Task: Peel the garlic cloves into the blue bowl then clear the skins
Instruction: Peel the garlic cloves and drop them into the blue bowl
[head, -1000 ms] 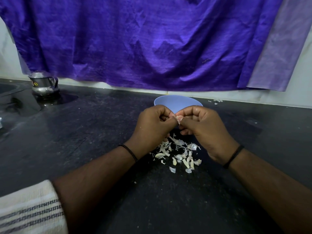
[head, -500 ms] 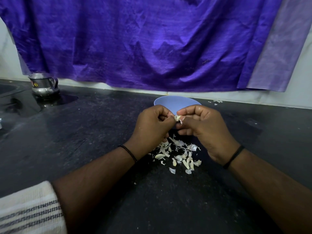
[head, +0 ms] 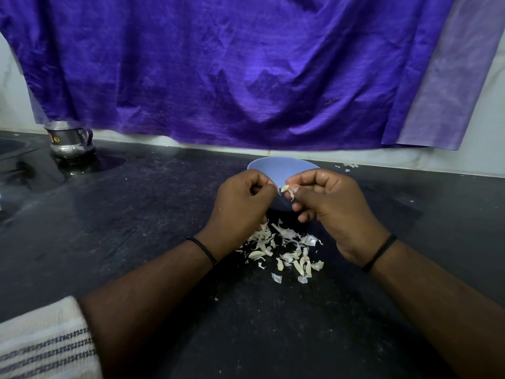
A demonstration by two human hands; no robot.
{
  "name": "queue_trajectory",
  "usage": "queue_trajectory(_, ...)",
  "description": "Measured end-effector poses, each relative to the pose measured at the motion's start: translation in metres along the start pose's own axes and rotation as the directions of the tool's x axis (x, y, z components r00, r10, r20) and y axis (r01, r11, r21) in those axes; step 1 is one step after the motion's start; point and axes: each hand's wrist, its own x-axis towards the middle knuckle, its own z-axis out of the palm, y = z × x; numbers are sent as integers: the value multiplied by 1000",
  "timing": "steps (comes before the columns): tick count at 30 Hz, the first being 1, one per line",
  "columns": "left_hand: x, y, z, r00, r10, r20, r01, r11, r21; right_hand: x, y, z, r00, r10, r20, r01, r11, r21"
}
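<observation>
I have both hands up over the near edge of the blue bowl, which sits on the dark table towards the back wall. My right hand pinches a garlic clove between thumb and forefinger, the other fingers curled in beneath; a strip of loose skin hangs from the clove beside the thumb. My left hand is curled into a loose fist just beside it, thumb and forefinger tips together right at the clove's left end. There is a pale sliver at those fingertips, but I cannot tell whether they are gripping skin or merely touching it. The two hands are nearly touching, with only the clove between them.

Below my hands, on the table in front of the bowl, lies a scatter of garlic skins, pale and papery, with a few longer pale pieces on its near right side that may be cloves; I cannot say for sure. I cannot see inside the bowl from here, as my hands cover its front.

Each wrist carries a thin black band. A striped white cloth lies in the near left corner, next to my left forearm. Far to the left stands a small steel jug on the table, well apart from everything else. A purple cloth hangs across the wall behind, its lower edge ending above the table. A few stray bits of skin lie by the wall to the right of the bowl.
</observation>
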Motion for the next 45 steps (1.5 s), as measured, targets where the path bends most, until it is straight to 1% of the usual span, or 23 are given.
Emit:
queue_trajectory(4,-1,2,0,1000,17,12,-17,998,-58,-1,-1,0,1000,-2,8,2,1000,11)
queue_trajectory(11,-2,2,0,996,31,87,-21,993,-115,0,-2,0,1000,13,0,-13,998,58)
queue_trajectory(19,-1,1,0,996,27,80,-15,990,-138,1,-3,-2,999,39,0,-39,994,101)
queue_trajectory(22,0,2,-1,998,24,63,-14,989,-148,1,-2,-2,999,37,22,-37,998,43)
queue_trajectory(29,1,2,-1,998,15,68,-4,986,-167,0,-1,-3,998,-59,32,62,994,-91)
queue_trajectory(32,1,3,-2,998,33,62,-23,987,-159,1,0,-4,994,-103,43,108,983,-147)
queue_trajectory(37,1,4,-4,995,71,69,-64,993,-95,1,2,-2,984,-173,40,178,948,-262)
queue_trajectory(40,0,4,-4,992,106,75,-104,994,-27,1,4,-1,975,-217,46,220,917,-333)
queue_trajectory(45,2,2,-5,997,67,44,-69,997,22,-2,1,-3,967,-250,42,245,878,-412)
